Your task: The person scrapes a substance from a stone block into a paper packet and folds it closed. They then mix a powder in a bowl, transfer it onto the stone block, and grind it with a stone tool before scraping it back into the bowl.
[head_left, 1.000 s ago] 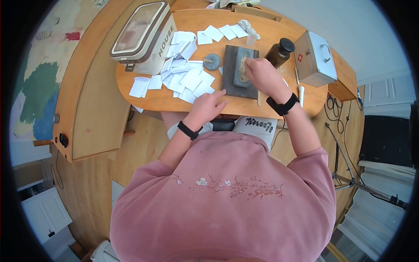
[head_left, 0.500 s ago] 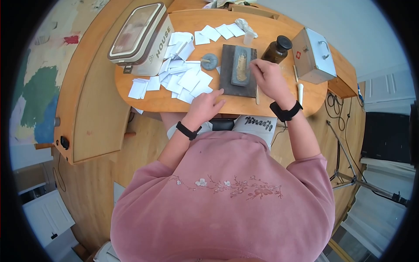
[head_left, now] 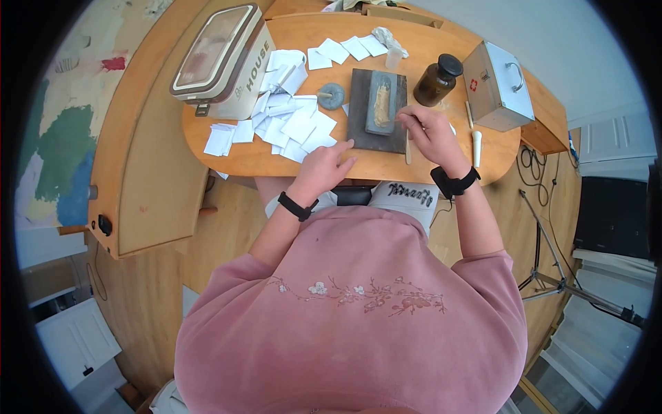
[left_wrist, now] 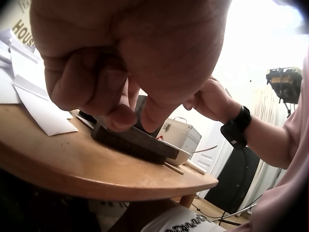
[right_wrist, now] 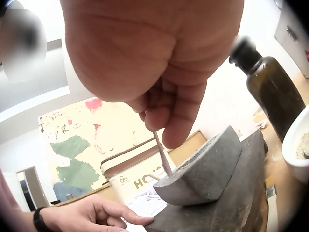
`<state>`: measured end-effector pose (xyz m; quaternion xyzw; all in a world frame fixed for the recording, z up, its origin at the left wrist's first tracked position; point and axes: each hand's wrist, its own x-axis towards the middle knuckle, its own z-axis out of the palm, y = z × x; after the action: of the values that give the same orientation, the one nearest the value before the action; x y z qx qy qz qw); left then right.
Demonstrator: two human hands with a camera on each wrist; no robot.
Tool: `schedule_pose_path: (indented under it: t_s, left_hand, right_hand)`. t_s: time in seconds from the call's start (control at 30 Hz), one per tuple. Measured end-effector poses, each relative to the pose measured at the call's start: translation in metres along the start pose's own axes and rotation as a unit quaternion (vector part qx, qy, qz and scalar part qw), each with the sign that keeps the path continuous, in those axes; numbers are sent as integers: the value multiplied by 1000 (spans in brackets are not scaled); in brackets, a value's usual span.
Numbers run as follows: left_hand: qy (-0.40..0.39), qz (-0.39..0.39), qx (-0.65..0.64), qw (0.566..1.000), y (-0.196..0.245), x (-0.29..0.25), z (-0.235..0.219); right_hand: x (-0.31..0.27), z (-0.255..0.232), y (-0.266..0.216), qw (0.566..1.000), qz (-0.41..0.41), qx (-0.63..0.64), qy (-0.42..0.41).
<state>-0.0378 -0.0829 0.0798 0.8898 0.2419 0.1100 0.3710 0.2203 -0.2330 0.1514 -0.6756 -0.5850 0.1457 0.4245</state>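
My right hand (head_left: 429,134) pinches a thin metal spatula (right_wrist: 163,157) at the right side of a grey stone trough (head_left: 373,123). In the right wrist view the spatula slants down by the trough's near end. A strip of tan powder (head_left: 383,103) lies in the trough's hollow. The trough stands on a dark board (head_left: 358,127). My left hand (head_left: 323,168) rests at the board's near left corner, its index finger stretched out against the edge. Left of the board lies a round stone wheel (head_left: 334,95) with a wooden handle.
White paper sheets (head_left: 298,125) spread over the left of the table, beside a lidded box (head_left: 241,86). A brown bottle (head_left: 433,86), a metal case (head_left: 498,96), a white bowl (right_wrist: 292,150) and a white pestle (head_left: 476,152) stand or lie to the right. A flat brush (right_wrist: 272,208) lies beside the board.
My right hand has moved off the trough, to the right and towards me, uncovering the powder; the spatula now shows. The left hand stays at the board's corner.
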Motion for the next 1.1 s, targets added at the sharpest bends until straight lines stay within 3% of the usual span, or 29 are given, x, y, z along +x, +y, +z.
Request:
schedule_pose_path:
  t_s: [0.2,0.33,0.5,0.63,0.87,0.93,1.0,1.1]
  left_hand:
    - [-12,-9,9,1000,1,0,-1]
    - [-6,-10,4,1000,2,1,-1]
    - [8,9,-11,1000,-8,1,4]
    - [10,11,-10,1000,-9,1,6]
    - [-9,-17,5,1000,-2,1,0]
    - [12,10,-15,1000,-7,0,5]
    - [10,7,-12,1000,-6,1,5]
    - [12,11,-7,1000,-6,2,5]
  right_hand:
    - [-4,9,33,977,132,162,30]
    - [-1,20,53,955,166,237,61]
    - [-3,14,36,973,105,182,100]
    - [-14,18,28,979,116,147,83]
    - [-25,42,32,968,102,166,160]
    - [-29,42,21,965,102,167,178]
    - [-30,41,10,988,35,13,153]
    - [-20,39,-1,987,-31,-46,150]
